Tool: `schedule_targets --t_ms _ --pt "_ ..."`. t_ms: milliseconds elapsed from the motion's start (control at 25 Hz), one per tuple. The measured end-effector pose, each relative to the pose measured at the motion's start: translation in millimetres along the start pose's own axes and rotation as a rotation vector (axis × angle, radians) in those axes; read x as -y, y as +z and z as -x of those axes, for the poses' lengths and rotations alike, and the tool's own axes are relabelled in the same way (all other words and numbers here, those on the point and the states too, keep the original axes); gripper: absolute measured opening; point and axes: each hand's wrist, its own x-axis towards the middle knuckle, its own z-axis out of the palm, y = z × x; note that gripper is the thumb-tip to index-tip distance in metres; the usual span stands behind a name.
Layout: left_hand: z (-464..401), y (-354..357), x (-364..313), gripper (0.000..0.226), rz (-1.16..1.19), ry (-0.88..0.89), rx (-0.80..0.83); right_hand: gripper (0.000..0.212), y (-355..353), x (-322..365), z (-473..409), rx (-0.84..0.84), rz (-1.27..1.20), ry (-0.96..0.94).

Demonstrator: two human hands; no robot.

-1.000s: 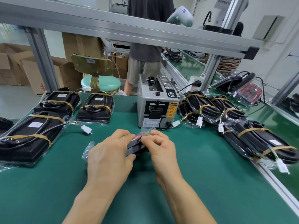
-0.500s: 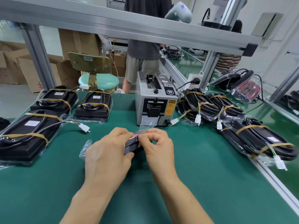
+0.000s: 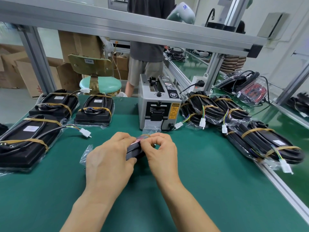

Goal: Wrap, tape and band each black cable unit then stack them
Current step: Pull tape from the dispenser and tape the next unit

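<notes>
A small black cable unit [image 3: 133, 151] in a clear plastic bag lies on the green mat in front of me, with a red part and a tan rubber band showing at its top. My left hand [image 3: 109, 158] covers and grips its left side. My right hand [image 3: 161, 148] pinches at its top right edge with thumb and forefinger. Most of the unit is hidden under my hands. Finished black units [image 3: 92, 109] with tan bands sit in bags at the left. Banded cable bundles [image 3: 265, 143] lie at the right.
A grey tape dispenser [image 3: 158, 104] stands just behind my hands. An aluminium frame beam [image 3: 133, 27] crosses overhead. The bench's metal edge [image 3: 284, 190] runs along the right. A person stands behind the bench beside a green stool [image 3: 100, 84]. Cardboard boxes are stacked at the back left.
Both hands stay on the unit, working at its top edge; my right fingers have shifted slightly. The view has tilted a little.
</notes>
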Motion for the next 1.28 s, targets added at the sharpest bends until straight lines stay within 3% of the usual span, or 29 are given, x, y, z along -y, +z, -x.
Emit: schedule_targets --t_ms 120,280,400,480,600,800,1080,1160,1240,1280 --pt "-1.7 -0.9 0.7 0.035 -0.014 0.001 -0.010 0.010 2.4 -4.1 -0.7 -0.036 -0.086 0.020" --pt "-3.8 -1.1 1.7 0.037 -0.034 -0.006 -0.025 0.022 -0.7 -13.6 -6.6 0.001 -0.349 0.131" --pt "-4.0 -2.8 0.4 0.043 -0.027 0.006 -0.037 0.029 -7.1 -16.7 -11.0 0.072 -0.350 0.094" --pt "-2.0 -3.5 1.6 0.053 -0.050 0.060 -0.014 0.038 -15.6 -17.1 -17.2 0.153 -0.209 -0.004" --pt "-0.9 -4.2 3.5 0.056 -0.088 0.151 0.049 0.044 -31.3 -14.1 -35.4 0.255 0.259 -0.243" --pt "-2.3 -4.6 4.8 0.050 -0.130 0.222 0.060 0.015 -48.5 -4.3 -61.6 0.371 0.744 -0.522" --pt "-2.2 -5.3 6.3 0.048 -0.074 0.225 0.039 0.009 -46.1 7.5 -66.7 0.317 0.735 -0.780" --pt "-1.7 -6.6 7.1 0.049 -0.060 0.221 0.032 0.009 -42.5 16.0 -69.0 0.233 0.793 -0.847" --pt "-0.3 -8.0 6.7 0.050 -0.057 0.227 0.023 0.011 -43.9 25.0 -73.2 0.144 0.827 -0.816" --pt "0.4 -8.1 6.9 0.050 -0.057 0.226 0.019 0.010 -46.4 28.2 -75.9 0.184 0.813 -0.771"
